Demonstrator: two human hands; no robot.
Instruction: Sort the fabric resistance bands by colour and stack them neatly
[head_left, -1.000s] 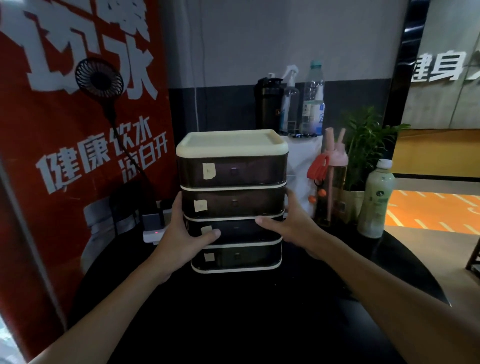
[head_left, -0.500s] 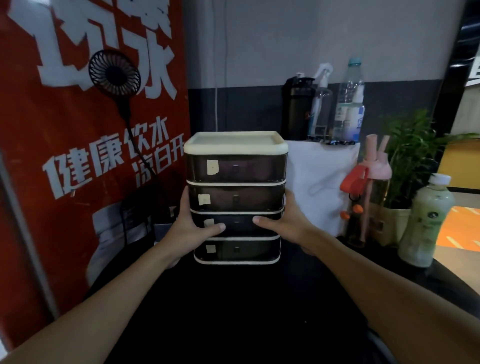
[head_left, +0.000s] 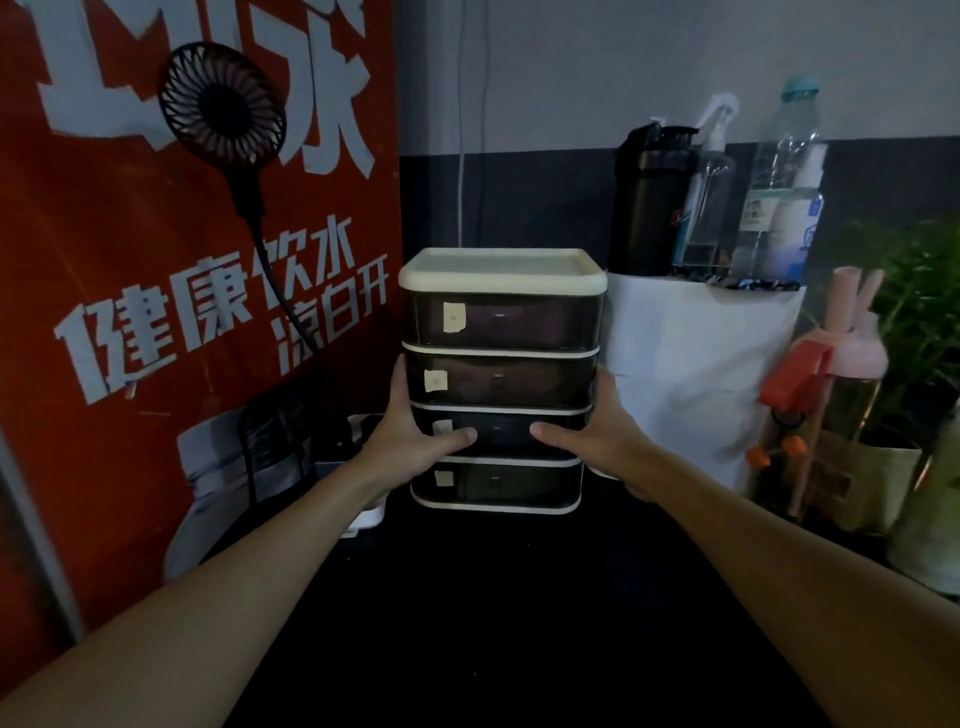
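Note:
A small drawer unit (head_left: 501, 332) with several dark see-through drawers and a cream top stands on the black table (head_left: 493, 623). Each drawer front carries a small paper label. My left hand (head_left: 410, 436) grips the unit's left side, thumb laid across the third drawer's front. My right hand (head_left: 597, 439) grips the right side the same way, thumb on that drawer. No fabric resistance bands show; the drawers' contents are too dark to make out.
A red banner (head_left: 156, 312) with a black clip fan (head_left: 223, 104) stands at left, a white power strip (head_left: 363, 514) beside the unit. At right: a white-covered stand (head_left: 691, 374) bearing a black bottle (head_left: 649, 202), spray bottle and water bottle, a pink bottle (head_left: 841, 374), a plant (head_left: 914, 322).
The view has shifted left and closer, so the drawer unit looms larger. Both hands keep the same grip on its sides.

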